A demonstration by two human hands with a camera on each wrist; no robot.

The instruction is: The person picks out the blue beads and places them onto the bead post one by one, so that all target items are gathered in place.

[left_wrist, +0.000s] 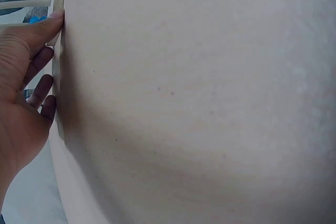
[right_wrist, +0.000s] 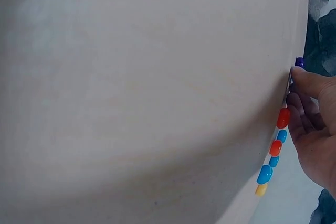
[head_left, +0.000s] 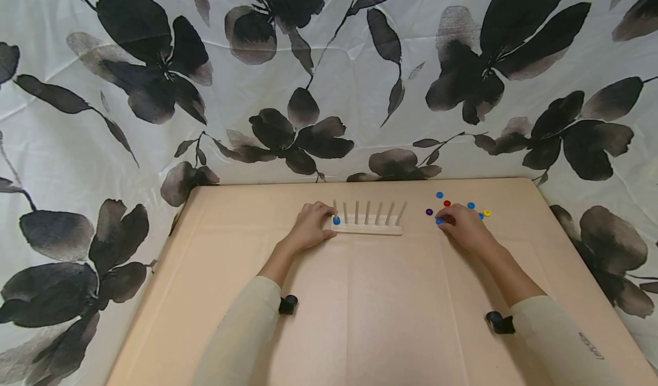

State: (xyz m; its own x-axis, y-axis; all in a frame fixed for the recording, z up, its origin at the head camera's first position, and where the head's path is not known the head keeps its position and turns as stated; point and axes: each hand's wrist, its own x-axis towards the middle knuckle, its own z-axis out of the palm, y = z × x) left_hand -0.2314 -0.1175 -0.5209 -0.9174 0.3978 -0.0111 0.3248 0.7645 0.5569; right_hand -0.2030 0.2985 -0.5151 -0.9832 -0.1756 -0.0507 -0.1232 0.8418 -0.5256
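A pale wooden peg rack (head_left: pixel 367 230) with several upright pegs stands near the far side of the table. One blue bead (head_left: pixel 336 221) sits at the foot of its leftmost peg. My left hand (head_left: pixel 311 226) grips the rack's left end, with the thumb at the front edge; the left wrist view shows the thumb (left_wrist: pixel 52 22) against the base. To the right, my right hand (head_left: pixel 465 226) pinches a blue bead (head_left: pixel 439 221) at table level between thumb and fingertips. That bead is mostly hidden behind the fingers in the right wrist view.
Around the right hand lie loose beads: a purple bead (head_left: pixel 429 212), a red bead (head_left: pixel 447 203), a yellow bead (head_left: pixel 486 213) and several blue ones, such as a blue bead (head_left: pixel 439 194) at the back. A floral cloth (head_left: pixel 349 83) hangs behind the table (head_left: pixel 390 317).
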